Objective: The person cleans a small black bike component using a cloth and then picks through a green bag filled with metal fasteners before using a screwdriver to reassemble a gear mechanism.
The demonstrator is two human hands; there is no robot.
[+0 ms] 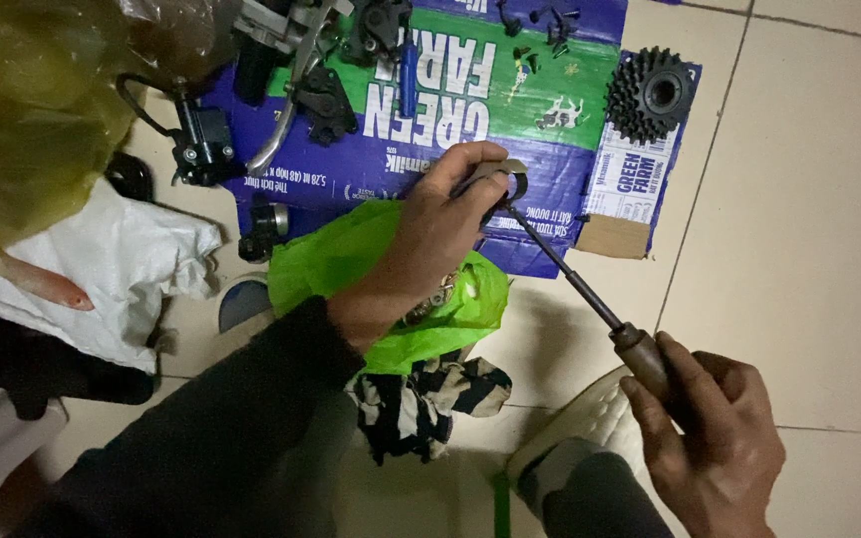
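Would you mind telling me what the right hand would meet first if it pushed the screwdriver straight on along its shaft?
The right hand aims its screwdriver up-left; its tip already sits at the small metal part pinched in the left hand, so that comes first, though depth is unclear.

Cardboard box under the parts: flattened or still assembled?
Flattened. The cardboard box lies spread on the tile floor, with the gear cluster and brake levers resting on its printed face.
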